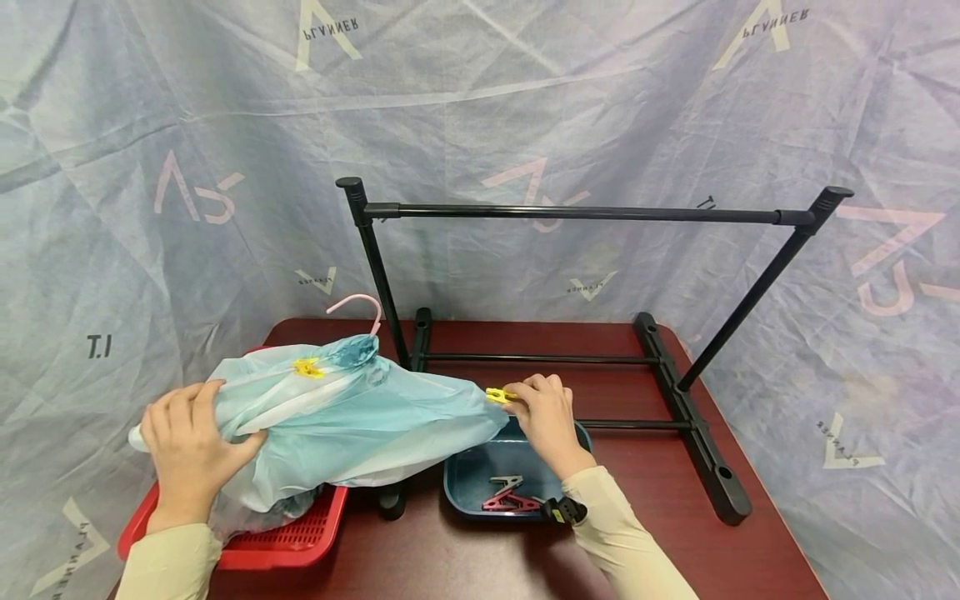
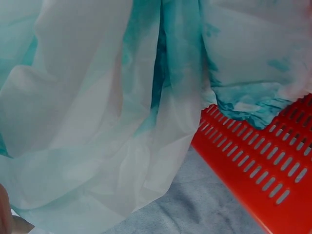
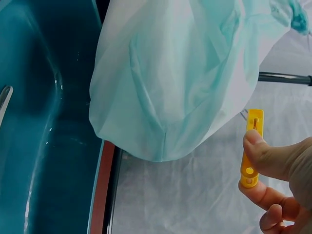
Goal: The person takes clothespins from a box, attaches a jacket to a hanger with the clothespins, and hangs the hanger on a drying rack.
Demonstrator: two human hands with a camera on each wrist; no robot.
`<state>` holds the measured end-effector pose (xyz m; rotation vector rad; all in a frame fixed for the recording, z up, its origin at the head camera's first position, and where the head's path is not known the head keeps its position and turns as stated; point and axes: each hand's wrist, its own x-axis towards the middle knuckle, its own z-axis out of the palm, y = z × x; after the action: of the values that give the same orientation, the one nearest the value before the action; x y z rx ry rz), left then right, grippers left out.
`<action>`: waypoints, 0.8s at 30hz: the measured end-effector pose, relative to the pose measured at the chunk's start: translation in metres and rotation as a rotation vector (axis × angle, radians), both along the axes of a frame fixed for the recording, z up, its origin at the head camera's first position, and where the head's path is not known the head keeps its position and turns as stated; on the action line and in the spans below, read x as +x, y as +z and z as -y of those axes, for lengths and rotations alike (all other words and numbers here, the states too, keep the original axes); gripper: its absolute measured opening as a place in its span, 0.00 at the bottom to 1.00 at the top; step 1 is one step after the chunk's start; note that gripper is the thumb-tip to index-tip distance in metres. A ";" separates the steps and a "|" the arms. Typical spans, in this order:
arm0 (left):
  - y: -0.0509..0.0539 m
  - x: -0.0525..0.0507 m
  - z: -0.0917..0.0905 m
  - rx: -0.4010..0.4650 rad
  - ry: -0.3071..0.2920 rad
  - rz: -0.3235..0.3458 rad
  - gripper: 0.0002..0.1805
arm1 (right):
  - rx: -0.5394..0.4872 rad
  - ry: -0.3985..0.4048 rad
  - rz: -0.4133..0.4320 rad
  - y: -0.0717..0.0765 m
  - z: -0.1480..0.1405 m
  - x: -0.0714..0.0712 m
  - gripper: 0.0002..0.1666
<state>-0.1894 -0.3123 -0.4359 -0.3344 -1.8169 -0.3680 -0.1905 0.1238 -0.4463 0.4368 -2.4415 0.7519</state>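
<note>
A light blue and white tie-dyed garment (image 1: pixel 390 425) hangs stretched on a hanger whose pink hook (image 1: pixel 367 302) sticks up from its collar. My left hand (image 1: pixel 187 442) grips the garment's left end, thumb below and fingers over the top. A yellow clothespin (image 1: pixel 307 367) sits on the cloth near the collar. Between thumb and fingers, my right hand (image 1: pixel 549 421) pinches another yellow clothespin (image 3: pixel 255 119) beside the garment's right end. In the right wrist view this clothespin appears apart from the cloth. The left wrist view shows mostly draped fabric (image 2: pixel 83 122), with the left hand barely in frame.
Below the garment stands a red slotted basket (image 1: pixel 300 546) holding more cloth. A blue bin (image 1: pixel 468 475) with several clothespins (image 1: pixel 510 502) lies under my right wrist. Behind rises a black rack (image 1: pixel 585 214) on the dark red table (image 1: pixel 675 542), before a grey printed curtain.
</note>
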 end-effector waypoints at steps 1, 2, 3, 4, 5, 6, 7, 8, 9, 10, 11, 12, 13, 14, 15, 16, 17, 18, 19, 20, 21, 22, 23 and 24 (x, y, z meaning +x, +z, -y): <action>0.000 0.000 0.000 -0.001 0.000 -0.002 0.36 | 0.004 0.001 -0.006 0.001 0.001 0.000 0.13; 0.000 0.000 0.000 0.000 -0.001 -0.004 0.36 | 0.003 0.003 -0.011 0.001 0.002 0.000 0.13; 0.000 0.000 0.000 0.000 -0.002 -0.004 0.36 | 0.004 0.005 -0.016 0.002 0.002 -0.001 0.13; 0.000 0.000 0.000 -0.001 -0.003 -0.004 0.36 | 0.007 0.007 -0.021 0.002 0.003 -0.001 0.13; 0.000 -0.001 0.000 -0.001 -0.003 -0.004 0.36 | 0.010 0.009 -0.024 0.003 0.004 -0.002 0.13; 0.000 -0.001 0.000 -0.001 -0.002 -0.002 0.36 | 0.012 0.012 -0.025 0.003 0.005 -0.002 0.13; 0.000 0.000 0.000 -0.001 -0.001 -0.001 0.36 | 0.015 0.014 -0.027 0.003 0.006 -0.002 0.13; 0.000 0.000 0.000 0.000 0.000 0.001 0.37 | 0.012 0.021 -0.025 0.004 0.007 -0.003 0.13; 0.000 0.000 0.000 -0.001 0.001 0.004 0.37 | 0.015 0.024 -0.026 0.004 0.007 -0.003 0.13; 0.000 0.000 0.000 -0.001 0.002 0.006 0.37 | 0.016 0.029 -0.026 0.005 0.008 -0.003 0.13; 0.000 0.000 0.000 0.000 0.003 0.008 0.37 | 0.015 0.035 -0.025 0.005 0.009 -0.003 0.13; -0.001 0.000 0.000 0.000 0.003 0.009 0.37 | 0.014 0.040 -0.026 0.005 0.010 -0.003 0.13; -0.001 0.000 0.000 0.000 0.003 0.009 0.37 | 0.012 0.045 -0.025 0.005 0.011 -0.004 0.13; -0.001 0.000 0.001 -0.001 0.003 0.010 0.37 | 0.010 0.048 -0.025 0.006 0.012 -0.004 0.13; -0.001 0.000 0.001 -0.001 0.003 0.010 0.37 | 0.011 0.049 -0.027 0.005 0.012 -0.005 0.13; -0.002 0.000 0.001 -0.002 0.003 0.010 0.37 | 0.007 0.051 -0.026 0.006 0.013 -0.005 0.13; -0.002 0.000 0.001 -0.003 0.002 0.009 0.37 | 0.004 0.053 -0.024 0.006 0.014 -0.005 0.13; -0.002 0.000 0.002 -0.004 0.003 0.009 0.37 | 0.001 0.054 -0.023 0.007 0.015 -0.005 0.13; -0.002 0.000 0.002 -0.005 0.003 0.009 0.37 | -0.002 0.055 -0.022 0.007 0.015 -0.005 0.13; -0.002 0.000 0.002 -0.005 0.003 0.010 0.37 | -0.001 0.055 -0.022 0.008 0.016 -0.006 0.13; -0.002 0.000 0.002 -0.004 0.004 0.009 0.37 | 0.001 0.057 -0.021 0.008 0.017 -0.006 0.13; -0.002 0.000 0.002 -0.004 0.003 0.008 0.37 | 0.002 0.060 -0.020 0.009 0.017 -0.006 0.13; -0.002 -0.001 0.002 -0.003 0.003 0.008 0.37 | 0.006 0.062 -0.019 0.009 0.018 -0.006 0.13; -0.002 -0.001 0.002 -0.003 0.003 0.008 0.37 | 0.009 0.064 -0.018 0.010 0.019 -0.007 0.13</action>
<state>-0.1902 -0.3139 -0.4383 -0.3328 -1.8252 -0.3655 -0.1973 0.1046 -0.4363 0.5251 -2.4253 0.7602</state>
